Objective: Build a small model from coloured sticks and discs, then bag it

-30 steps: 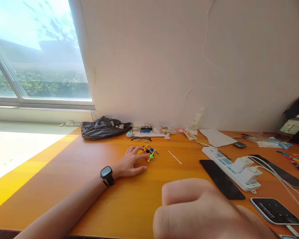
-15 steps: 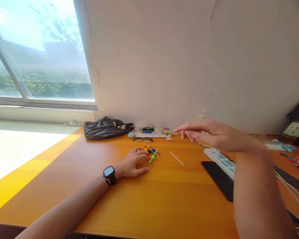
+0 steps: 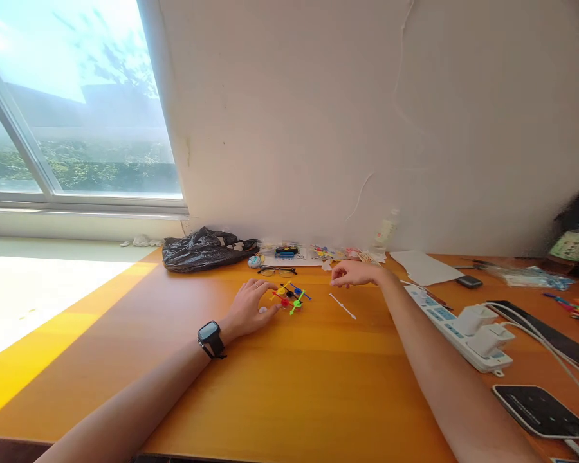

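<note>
Leftmost, just left of the frame's centre, the left hand [image 3: 249,307] rests on the orange counter [image 3: 289,386], a black watch [image 3: 210,337] on its wrist; its fingers are loosely spread and their tips touch the cluster of coloured sticks [image 3: 291,297], steadying rather than gripping it. At centre, the cluster lies flat, its rods crossing with no single long axis. Right of it, apart from the cluster, a white stick [image 3: 342,306] lies alone, its long axis running from upper left to lower right. Directly above the stick's upper end hovers the right hand [image 3: 354,274], fingers loosely curled and pointing toward the frame's left, holding nothing that can be seen. The right hand is the nearer to this stick.
</note>
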A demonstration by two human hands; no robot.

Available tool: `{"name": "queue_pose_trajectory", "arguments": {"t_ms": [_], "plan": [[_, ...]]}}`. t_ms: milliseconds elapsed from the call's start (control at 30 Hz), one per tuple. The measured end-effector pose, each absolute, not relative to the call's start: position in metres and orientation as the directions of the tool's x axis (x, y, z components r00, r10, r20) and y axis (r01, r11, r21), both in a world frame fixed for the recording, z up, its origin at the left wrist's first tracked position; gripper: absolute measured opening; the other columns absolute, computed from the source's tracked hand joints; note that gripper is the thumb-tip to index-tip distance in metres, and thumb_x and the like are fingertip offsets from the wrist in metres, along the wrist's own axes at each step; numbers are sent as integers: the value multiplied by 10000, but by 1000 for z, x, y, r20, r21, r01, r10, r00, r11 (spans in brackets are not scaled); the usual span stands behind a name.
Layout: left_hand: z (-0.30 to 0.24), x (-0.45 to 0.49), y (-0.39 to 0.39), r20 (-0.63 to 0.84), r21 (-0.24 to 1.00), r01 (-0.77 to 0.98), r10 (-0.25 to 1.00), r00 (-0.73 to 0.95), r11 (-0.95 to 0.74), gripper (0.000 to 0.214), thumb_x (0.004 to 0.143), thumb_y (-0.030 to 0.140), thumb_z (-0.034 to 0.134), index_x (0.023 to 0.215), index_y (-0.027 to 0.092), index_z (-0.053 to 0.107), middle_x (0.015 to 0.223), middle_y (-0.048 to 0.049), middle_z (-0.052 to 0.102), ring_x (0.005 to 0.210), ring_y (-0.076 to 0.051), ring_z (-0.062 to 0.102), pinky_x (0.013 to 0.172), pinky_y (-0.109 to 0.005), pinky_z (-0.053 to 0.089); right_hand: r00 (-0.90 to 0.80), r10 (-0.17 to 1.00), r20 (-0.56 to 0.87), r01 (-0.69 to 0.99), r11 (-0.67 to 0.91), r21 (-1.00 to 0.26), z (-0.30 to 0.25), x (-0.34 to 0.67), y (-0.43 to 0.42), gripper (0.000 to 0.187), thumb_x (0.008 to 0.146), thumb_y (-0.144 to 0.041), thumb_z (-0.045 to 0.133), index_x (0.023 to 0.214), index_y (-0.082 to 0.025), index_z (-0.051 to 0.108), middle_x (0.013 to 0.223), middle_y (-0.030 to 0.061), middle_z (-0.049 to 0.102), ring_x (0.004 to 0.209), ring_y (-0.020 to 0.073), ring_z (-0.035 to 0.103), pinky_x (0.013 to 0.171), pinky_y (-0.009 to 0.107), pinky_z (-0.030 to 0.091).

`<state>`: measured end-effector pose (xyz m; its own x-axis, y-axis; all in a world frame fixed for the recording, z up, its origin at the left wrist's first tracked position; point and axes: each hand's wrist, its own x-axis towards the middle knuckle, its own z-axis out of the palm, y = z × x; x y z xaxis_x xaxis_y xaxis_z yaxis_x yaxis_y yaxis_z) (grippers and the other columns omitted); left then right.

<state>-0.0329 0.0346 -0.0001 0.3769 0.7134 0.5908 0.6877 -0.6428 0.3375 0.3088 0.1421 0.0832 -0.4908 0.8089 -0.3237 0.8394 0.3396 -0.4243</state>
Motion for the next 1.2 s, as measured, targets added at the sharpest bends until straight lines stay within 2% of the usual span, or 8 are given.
{"name": "queue_pose_trajectory", "arguments": {"t_ms": [133, 267, 333, 433, 733, 967, 1067, 1200], "plan": [[3, -37, 34, 562, 325, 757, 760, 327, -566, 273, 887, 491, 639, 898, 219, 619, 882, -30, 699, 815, -210, 629, 720, -305, 439, -371, 765, -526, 920, 224, -322, 66, 320, 151, 457, 639, -533, 842, 843, -143, 718, 898, 106, 743, 869, 239, 697, 643, 255, 472], [4, -39, 32, 480, 241, 796, 781, 400, -556, 146, 829, 375, 640, 826, 228, 636, 748, 10, 685, 670, -172, 618, 606, -276, 347, -303, 721, -624, 949, 170, -265, 48, 318, 159, 462, 505, -464, 915, 754, -131, 715, 765, 77, 715, 781, 237, 701, 650, 274, 498], [4, -39, 32, 450, 202, 809, 786, 424, -552, 79, 786, 298, 625, 820, 232, 654, 755, 8, 693, 675, -173, 624, 596, -276, 333, -292, 720, -629, 953, 159, -260, 44, 318, 161, 435, 515, -439, 906, 762, -134, 719, 759, 65, 713, 779, 229, 704, 666, 273, 508], [4, -40, 33, 427, 191, 809, 789, 442, -556, 103, 743, 235, 594, 823, 230, 659, 774, -1, 697, 677, -175, 620, 594, -278, 342, -301, 734, -609, 948, 162, -274, 43, 318, 163, 382, 541, -399, 884, 768, -136, 725, 743, 56, 712, 777, 219, 705, 673, 261, 514], [-5, -38, 38, 493, 292, 651, 693, 525, -701, 100, 677, 107, 548, 692, 205, 563, 715, -19, 580, 590, -141, 496, 560, -266, 374, -332, 797, -504, 935, 208, -287, 49, 308, 154, 235, 602, -349, 821, 688, -165, 701, 678, 41, 693, 707, 196, 680, 610, 244, 471], [0, -29, 25, 518, 420, 501, 653, 552, -757, 109, 808, 106, 551, 839, 199, 598, 772, -6, 591, 651, -123, 516, 607, -237, 414, -353, 841, -411, 923, 241, -300, 52, 307, 151, 88, 633, -264, 731, 652, -187, 693, 709, 43, 712, 697, 197, 663, 563, 245, 417], [4, -26, 21, 560, 453, 486, 663, 497, -747, 100, 913, 187, 561, 940, 198, 656, 822, -21, 633, 723, -136, 559, 675, -250, 450, -375, 857, -354, 908, 261, -329, 54, 308, 151, 90, 692, -252, 675, 629, -188, 671, 706, 50, 715, 715, 202, 665, 566, 245, 409], [3, -25, 26, 597, 550, 469, 718, 358, -691, 191, 963, 337, 606, 1008, 195, 727, 845, -39, 677, 708, -132, 578, 648, -243, 472, -385, 883, -267, 881, 265, -392, 56, 308, 151, 129, 774, -242, 619, 660, -182, 617, 702, 54, 709, 682, 186, 662, 586, 241, 431]]}}
